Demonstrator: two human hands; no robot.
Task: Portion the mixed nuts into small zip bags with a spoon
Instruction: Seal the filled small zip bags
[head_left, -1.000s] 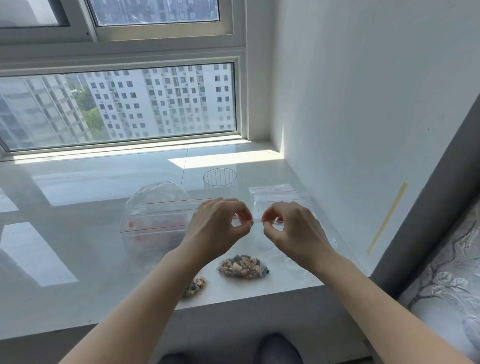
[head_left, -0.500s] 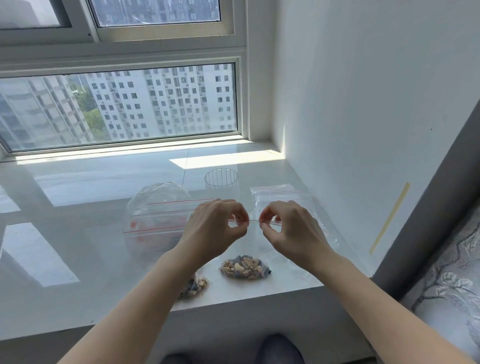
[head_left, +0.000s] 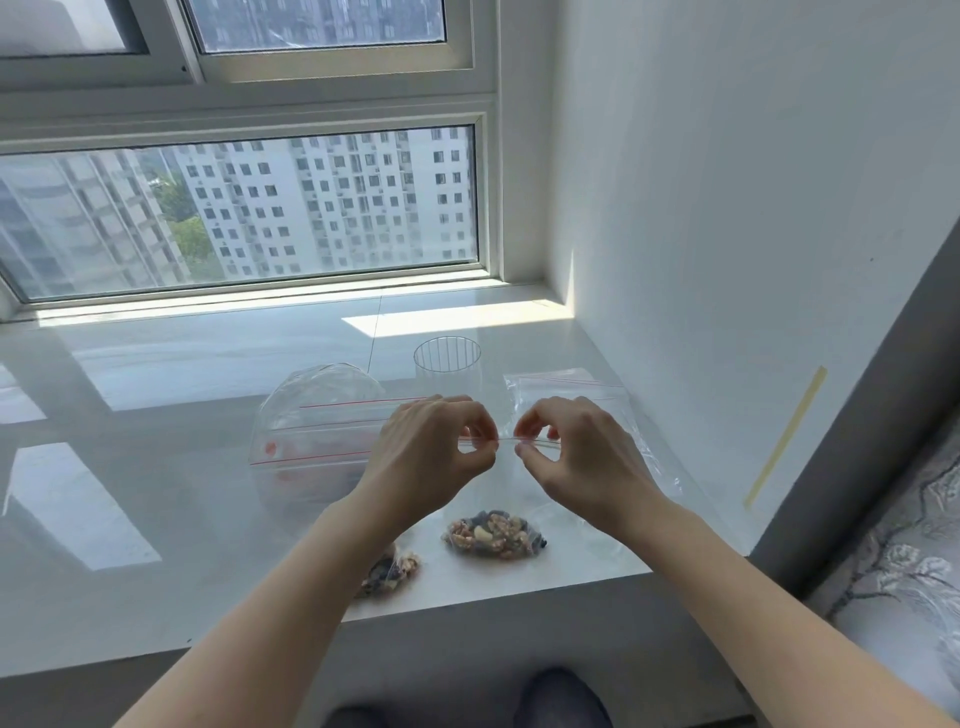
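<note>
While a clear bowl (head_left: 317, 431) sat leftward on the windowsill (head_left: 156, 467), the left hand (head_left: 426, 457) and right hand (head_left: 582, 457) pinched the red-lined seal of a small zip bag (head_left: 493, 535), its nuts hanging just above the sill.

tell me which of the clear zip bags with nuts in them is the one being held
The small clear zip bag of mixed nuts hanging between the left hand and right hand, pinched at its seal. The other nut bag lies on the white sill, partly behind the left forearm.

no readable text, labels, brands, numbers or signs on anything in view
</note>
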